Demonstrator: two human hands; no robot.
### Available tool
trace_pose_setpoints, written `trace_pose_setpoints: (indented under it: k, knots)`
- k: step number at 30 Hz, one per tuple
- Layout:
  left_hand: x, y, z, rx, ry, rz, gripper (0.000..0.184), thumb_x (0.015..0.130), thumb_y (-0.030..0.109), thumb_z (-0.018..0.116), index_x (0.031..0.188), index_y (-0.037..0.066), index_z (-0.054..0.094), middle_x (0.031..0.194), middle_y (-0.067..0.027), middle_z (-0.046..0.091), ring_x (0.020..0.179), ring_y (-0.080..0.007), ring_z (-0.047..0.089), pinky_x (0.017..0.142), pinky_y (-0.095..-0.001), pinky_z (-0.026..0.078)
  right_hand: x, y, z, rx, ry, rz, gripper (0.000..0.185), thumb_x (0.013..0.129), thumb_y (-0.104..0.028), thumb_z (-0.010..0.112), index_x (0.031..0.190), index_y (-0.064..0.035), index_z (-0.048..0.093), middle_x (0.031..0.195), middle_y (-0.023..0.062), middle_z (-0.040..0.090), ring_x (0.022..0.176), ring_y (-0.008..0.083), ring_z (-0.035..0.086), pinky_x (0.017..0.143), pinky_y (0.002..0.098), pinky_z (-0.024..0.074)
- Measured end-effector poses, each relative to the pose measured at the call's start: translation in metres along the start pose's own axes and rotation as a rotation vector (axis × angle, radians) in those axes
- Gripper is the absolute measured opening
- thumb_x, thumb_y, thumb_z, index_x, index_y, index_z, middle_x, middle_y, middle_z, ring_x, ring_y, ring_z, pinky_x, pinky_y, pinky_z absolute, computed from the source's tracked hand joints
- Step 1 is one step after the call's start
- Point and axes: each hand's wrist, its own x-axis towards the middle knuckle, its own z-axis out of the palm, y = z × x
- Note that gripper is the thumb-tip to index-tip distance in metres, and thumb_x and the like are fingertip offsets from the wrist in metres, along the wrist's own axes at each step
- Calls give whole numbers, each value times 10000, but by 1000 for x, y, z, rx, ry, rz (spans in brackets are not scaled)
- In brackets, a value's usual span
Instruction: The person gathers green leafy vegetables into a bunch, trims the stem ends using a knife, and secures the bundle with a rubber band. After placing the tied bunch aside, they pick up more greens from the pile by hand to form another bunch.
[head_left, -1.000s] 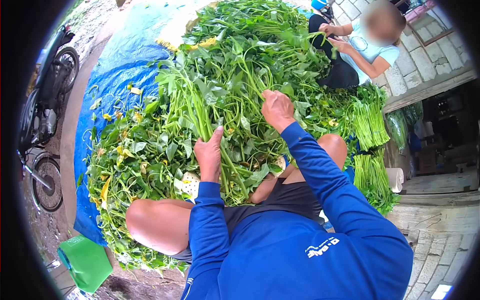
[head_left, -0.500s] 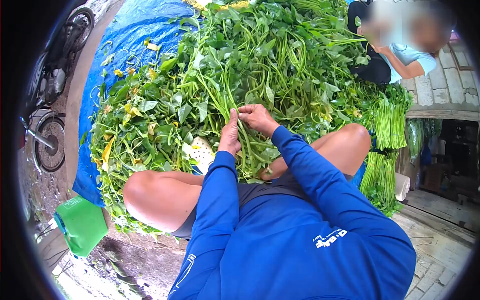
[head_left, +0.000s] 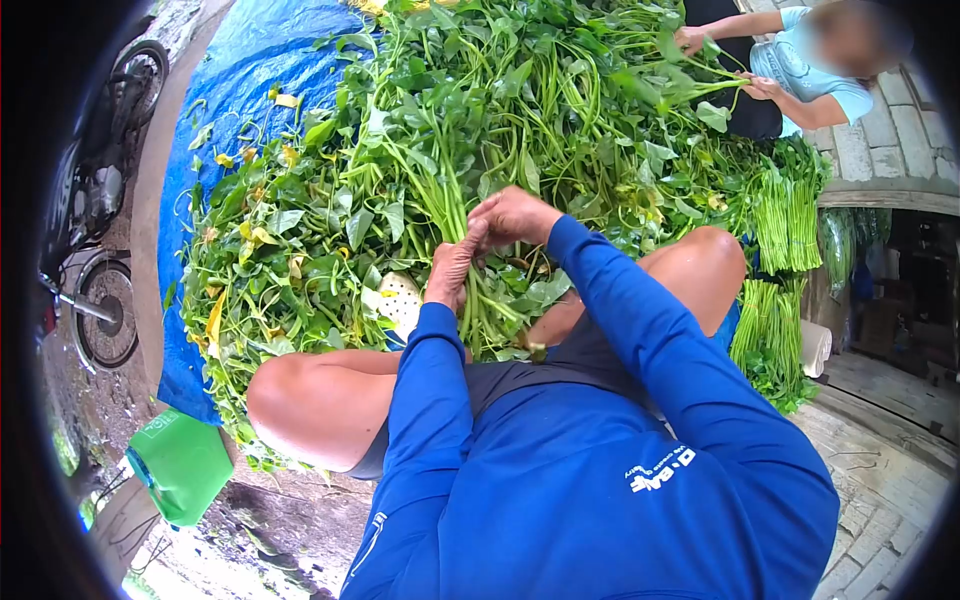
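Note:
My left hand [head_left: 452, 268] is wrapped round a bunch of water spinach [head_left: 436, 203], between my bent knees. The leafy ends point away from me, and the thick cut stems stick out below the hand towards my lap. My right hand [head_left: 516, 216] is closed, its fingertips pressed together against the stems beside my left thumb. What lies in that pinch is hidden. Around both hands spreads a large heap of loose water spinach [head_left: 330, 215], some of its leaves yellow.
A blue tarp [head_left: 270, 60] lies under the heap. Bundled stems [head_left: 788, 225] stand at the right. At the top right a person [head_left: 800, 75] holds several stems. A green container [head_left: 180, 465] stands lower left, near a parked motorbike [head_left: 105, 300]. A white perforated shoe [head_left: 400, 303] shows by my left knee.
My left hand has closed round the bunch, its thumb no longer upright. My right hand has come in over it. The other person's hands have moved apart, with stems held out.

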Motion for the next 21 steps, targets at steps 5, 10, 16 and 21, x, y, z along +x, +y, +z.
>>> trace_pose_setpoints:
  k: [5, 10, 16, 21]
  knots:
    - [-9, 9, 19, 103, 127, 105, 201, 849, 192, 826, 752, 82, 689, 643, 3, 589, 520, -118, 520, 493, -305, 402, -3, -50, 7, -122, 303, -41, 359, 926, -271, 804, 1139, 14, 753, 911, 117, 764, 719, 187, 729, 614, 332, 607]
    - [-2, 2, 17, 238, 210, 197, 178, 827, 168, 819, 878, 22, 730, 725, -7, 672, 584, -100, 571, 551, -297, 433, 12, -57, 24, -229, 430, 17, 495, 859, -345, 836, 1161, 16, 685, 930, 121, 716, 734, 206, 697, 600, 382, 569]
    - [14, -5, 12, 422, 306, 236, 458, 768, 258, 858, 1059, -60, 704, 937, -137, 762, 817, -225, 712, 769, -364, 557, 7, -40, 35, -177, 340, -46, 604, 788, -289, 876, 1238, 64, 681, 1004, 121, 696, 843, 213, 674, 691, 351, 566]
    - [12, -5, 15, 600, 400, 220, 774, 707, 402, 898, 1156, -161, 613, 1119, -293, 743, 1018, -367, 749, 955, -423, 571, -14, -38, 41, -35, 475, -166, 507, 749, -195, 832, 1161, 59, 680, 965, 121, 699, 792, 219, 654, 697, 371, 554]
